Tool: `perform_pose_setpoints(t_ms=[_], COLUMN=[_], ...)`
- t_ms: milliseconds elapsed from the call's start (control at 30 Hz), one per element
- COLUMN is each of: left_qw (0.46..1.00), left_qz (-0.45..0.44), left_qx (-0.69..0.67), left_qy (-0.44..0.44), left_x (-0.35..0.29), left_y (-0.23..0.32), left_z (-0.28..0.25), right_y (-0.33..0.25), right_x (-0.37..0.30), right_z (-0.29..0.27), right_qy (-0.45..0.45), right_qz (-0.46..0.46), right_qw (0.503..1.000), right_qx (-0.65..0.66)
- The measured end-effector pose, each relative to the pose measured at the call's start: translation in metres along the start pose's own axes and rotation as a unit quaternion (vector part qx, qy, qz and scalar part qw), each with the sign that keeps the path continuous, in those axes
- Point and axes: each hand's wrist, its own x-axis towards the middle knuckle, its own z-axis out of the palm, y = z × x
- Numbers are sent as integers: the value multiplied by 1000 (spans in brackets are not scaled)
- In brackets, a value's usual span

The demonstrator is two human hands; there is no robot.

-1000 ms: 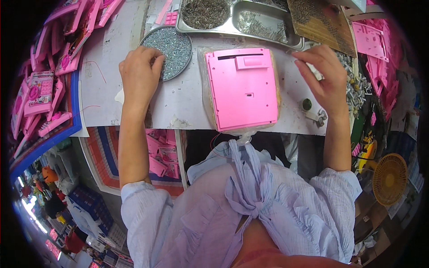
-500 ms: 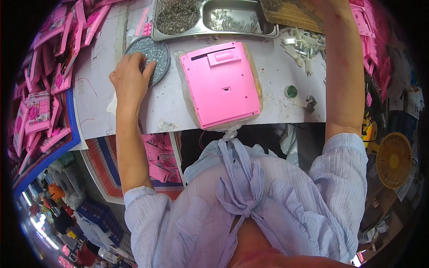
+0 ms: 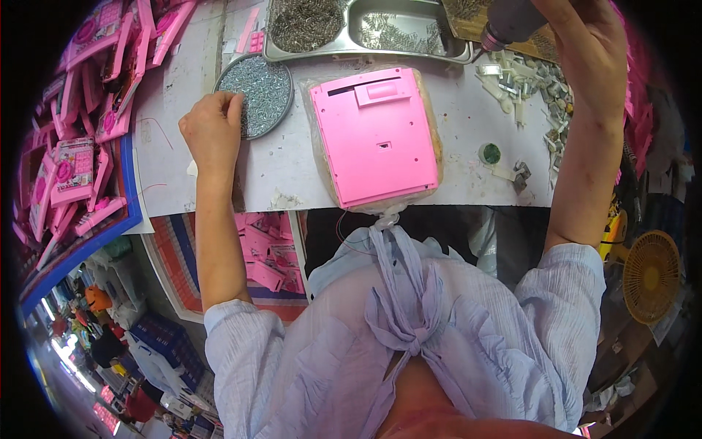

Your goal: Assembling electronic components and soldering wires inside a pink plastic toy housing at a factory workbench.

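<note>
My left hand [image 3: 210,132] is closed at the near left edge of a round dish [image 3: 291,95] filled with small silver screws [image 3: 265,91]. Its fingers curl together, and whatever they may hold is hidden. High on the right, my right hand [image 3: 596,44] grips a dark electric screwdriver [image 3: 514,20], its thin tip pointing down and left; the picture's top edge cuts the tool off. Between my arms a flat pink plastic case [image 3: 380,164] lies on a pad wrapped in clear plastic [image 3: 436,139]. Screw holes, a slot and a small raised panel show on its upper face. Neither hand touches it.
Behind the case stands a metal tray [image 3: 406,53] with springs in its compartments. Small white and metal parts [image 3: 523,84] are heaped at right, near a little green round pot [image 3: 489,153]. Pink toy cases [image 3: 73,172] pile up at left. A yellow fan [image 3: 651,276] stands far right.
My left hand has drawn back from over the screws to the dish's edge, fingers closed. My right hand has come down into view with the screwdriver. The whole view has shifted slightly.
</note>
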Motion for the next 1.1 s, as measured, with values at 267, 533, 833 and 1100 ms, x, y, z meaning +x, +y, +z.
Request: perform_pose_setpoints(t_ms=[267,533,833,1100], left_qw=[964,912,918,993], left_qz=[186,317,340,31], left_qx=[-178,-257,-197,-111], left_qy=[-62,-50,-60,25], left_x=[-22,-51,-53,6], left_y=[108,169,171,57], left_z=[-27,-16,-8,-18], right_y=[-11,-14,-24,-18], right_x=[-11,-52,-60,-67], right_z=[-4,13,12,11], right_qy=[24,16,102,99], right_qz=[42,16,53,88], right_qw=[999,996,981,981], right_qx=[-6,87,155,140])
